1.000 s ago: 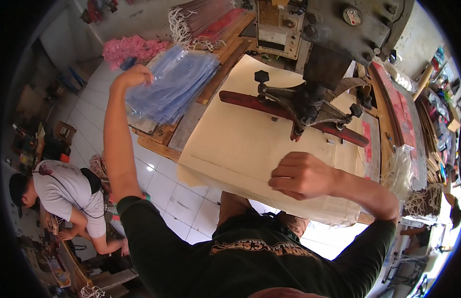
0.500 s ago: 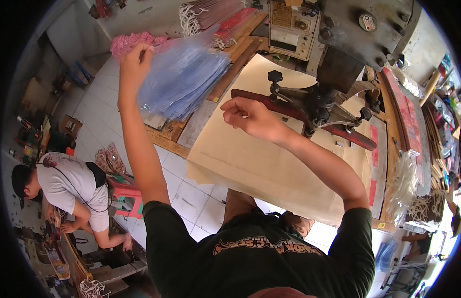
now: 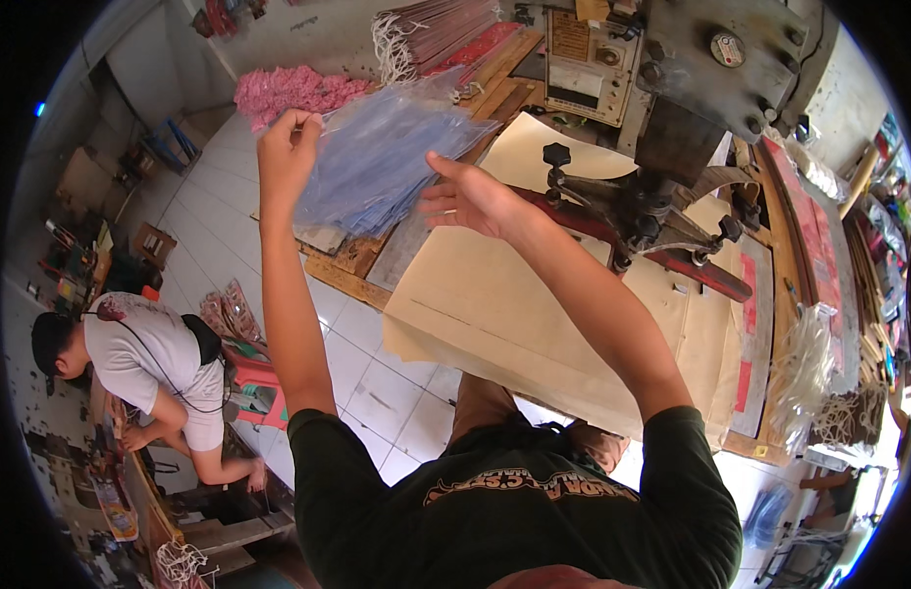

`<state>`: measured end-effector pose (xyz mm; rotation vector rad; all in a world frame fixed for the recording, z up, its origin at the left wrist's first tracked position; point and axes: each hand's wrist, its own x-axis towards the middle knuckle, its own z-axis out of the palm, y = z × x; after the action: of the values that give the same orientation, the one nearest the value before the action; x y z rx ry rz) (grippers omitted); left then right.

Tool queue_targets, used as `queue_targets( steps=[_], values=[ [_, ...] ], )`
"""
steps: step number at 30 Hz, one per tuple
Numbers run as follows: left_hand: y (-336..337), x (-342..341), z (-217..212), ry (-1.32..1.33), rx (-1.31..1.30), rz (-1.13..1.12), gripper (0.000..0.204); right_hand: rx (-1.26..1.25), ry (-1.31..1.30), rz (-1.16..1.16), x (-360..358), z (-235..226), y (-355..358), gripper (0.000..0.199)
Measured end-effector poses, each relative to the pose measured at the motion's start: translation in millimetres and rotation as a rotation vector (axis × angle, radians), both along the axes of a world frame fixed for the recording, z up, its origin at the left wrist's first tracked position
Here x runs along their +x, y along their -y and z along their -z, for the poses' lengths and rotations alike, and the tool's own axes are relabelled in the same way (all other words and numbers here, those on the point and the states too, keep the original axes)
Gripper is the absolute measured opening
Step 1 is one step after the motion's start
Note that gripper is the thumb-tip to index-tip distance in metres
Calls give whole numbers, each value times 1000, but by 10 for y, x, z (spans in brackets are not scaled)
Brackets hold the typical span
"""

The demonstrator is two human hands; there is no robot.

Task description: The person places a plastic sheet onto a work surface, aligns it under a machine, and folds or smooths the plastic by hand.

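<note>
A pile of clear bluish plastic sheets (image 3: pixel 377 172) lies at the left end of the workbench. At the pile's far left edge my left hand (image 3: pixel 286 162) is closed, with thumb and fingers pinching what looks like the corner of the top sheet. My right hand (image 3: pixel 472 199) is open beside the pile's right edge, its thumb raised and fingers apart, holding nothing. Below that hand, large tan paper sheets (image 3: pixel 514 314) cover the bench. A press machine (image 3: pixel 686 137) with a dark red bar (image 3: pixel 563 211) and black knobs stands over the paper.
Behind the pile are a pink heap (image 3: pixel 298 93) and bundled corded strips (image 3: pixel 436 34). A control box (image 3: pixel 588 74) stands beside the press. Clear plastic strips (image 3: pixel 804 368) hang at the bench's right edge. At the lower left a person (image 3: pixel 156 363) bends over other work near a red stool (image 3: pixel 259 388).
My left hand has come down and nearer the pile, and the lifted sheet now lies lower over it. My right hand has moved off the paper toward the pile, its fingers spreading.
</note>
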<state>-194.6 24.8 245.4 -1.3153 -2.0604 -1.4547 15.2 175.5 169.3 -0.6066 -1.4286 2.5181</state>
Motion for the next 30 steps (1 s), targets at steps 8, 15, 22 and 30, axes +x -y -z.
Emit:
queue_targets(
  steps=[8,15,22,30],
  values=[
    [200,-43,-222,-260,234,-180,17,-3,-35,104,-459,471,21,27],
    [382,-433,-785,-357,511,-351,19,-27,18,225,-510,793,91,25],
    [117,-537,-704,-760,596,-351,13,2,6,247,-478,791,121,22],
    [219,-660,-278,-645,721,-499,9,109,-56,219,-962,638,137,29]
  ],
)
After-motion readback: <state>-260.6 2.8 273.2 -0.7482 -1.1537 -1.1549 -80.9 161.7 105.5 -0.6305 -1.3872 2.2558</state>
